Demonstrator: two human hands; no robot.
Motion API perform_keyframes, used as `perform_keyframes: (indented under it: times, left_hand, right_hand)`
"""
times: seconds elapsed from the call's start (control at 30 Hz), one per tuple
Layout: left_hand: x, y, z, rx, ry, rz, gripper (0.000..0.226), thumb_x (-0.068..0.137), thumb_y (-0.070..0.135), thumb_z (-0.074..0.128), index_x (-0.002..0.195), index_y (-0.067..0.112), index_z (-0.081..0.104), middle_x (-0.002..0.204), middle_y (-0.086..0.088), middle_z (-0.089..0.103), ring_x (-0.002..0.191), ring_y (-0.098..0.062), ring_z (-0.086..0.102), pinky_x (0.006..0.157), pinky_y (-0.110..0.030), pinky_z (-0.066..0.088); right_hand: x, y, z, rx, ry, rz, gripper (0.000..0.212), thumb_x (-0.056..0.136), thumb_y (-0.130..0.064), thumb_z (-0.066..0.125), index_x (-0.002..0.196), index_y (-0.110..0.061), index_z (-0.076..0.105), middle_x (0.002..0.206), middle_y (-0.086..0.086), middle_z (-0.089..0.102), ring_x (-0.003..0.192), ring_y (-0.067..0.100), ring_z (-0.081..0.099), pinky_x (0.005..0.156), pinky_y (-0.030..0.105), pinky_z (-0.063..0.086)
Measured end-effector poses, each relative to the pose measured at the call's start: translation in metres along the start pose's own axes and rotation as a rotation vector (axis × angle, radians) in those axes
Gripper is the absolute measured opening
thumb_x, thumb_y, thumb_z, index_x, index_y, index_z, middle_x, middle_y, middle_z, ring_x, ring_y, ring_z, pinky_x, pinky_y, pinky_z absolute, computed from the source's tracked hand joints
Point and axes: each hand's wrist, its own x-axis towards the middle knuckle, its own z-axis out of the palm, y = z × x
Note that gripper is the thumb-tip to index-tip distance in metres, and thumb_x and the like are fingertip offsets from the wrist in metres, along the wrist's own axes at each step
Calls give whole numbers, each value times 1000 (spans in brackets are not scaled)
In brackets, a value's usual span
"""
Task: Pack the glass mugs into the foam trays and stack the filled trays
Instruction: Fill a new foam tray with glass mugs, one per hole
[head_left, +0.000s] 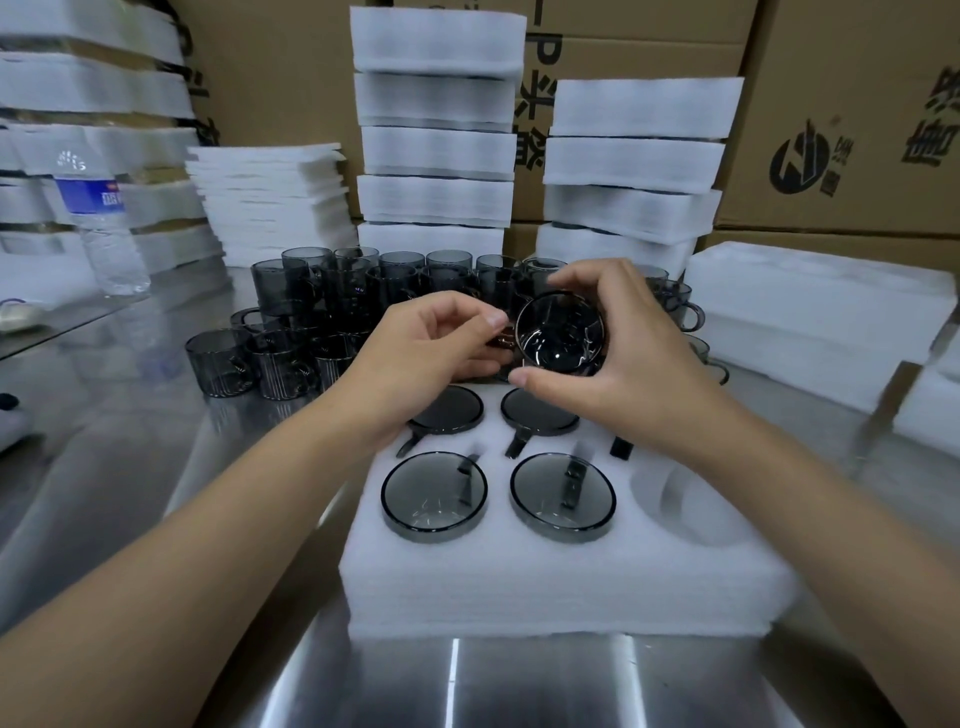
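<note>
Together left hand (436, 338) and right hand (618, 374) grip a mug (561, 332) before crowded loose mugs (332, 296).

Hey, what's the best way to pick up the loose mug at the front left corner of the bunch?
Wrap the ribbed wall of the front-left mug from its free left side; it stands upright, and its handle faces the neighbouring mug.

Free pocket (685, 501) near right of foam tray (519, 587); loose mugs (322, 312) close behind.
</note>
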Motion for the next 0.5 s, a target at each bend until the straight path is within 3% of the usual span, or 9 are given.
perform_keyframes:
  times: [0.13, 0.3, 0.4, 0.5]
  left_hand:
    - [3, -1, -1, 30, 59, -3, 12, 94, 16, 56, 89, 14, 66, 82, -2, 70, 67, -7, 68, 63, -16, 53]
    - [1, 0, 0, 68, 54, -11, 13, 94, 20, 56, 90, 13, 67, 76, -2, 71, 62, -8, 65, 58, -14, 50]
    - [-1, 2, 1, 84, 32, -9, 12, 92, 21, 59, 92, 13, 68, 80, -6, 71, 63, -8, 66, 58, -14, 51]
    - [-1, 3, 1, 89, 13, -21, 10, 92, 19, 60, 94, 15, 69, 80, -4, 72, 65, -8, 68, 59, -14, 51]
  right_hand:
    - [-1, -5, -5, 2, -205, -69, 67, 73, -27, 73, 133, -35, 44, 121, -16, 42, 105, -15, 42, 83, 2, 31]
    - [-2, -10, -18, -80, -357, -85, 71, 69, -30, 58, 134, -52, 36, 115, -23, 38, 84, 8, 54, 74, 17, 43]
    - [-1, -10, -22, -97, -386, -70, 79, 66, -33, 60, 135, -55, 30, 110, -26, 36, 78, 6, 55, 70, 14, 44]
    - [0, -10, -24, -85, -407, -53, 73, 63, -35, 63, 127, -58, 38, 106, -22, 37, 78, 5, 55, 68, 20, 47]
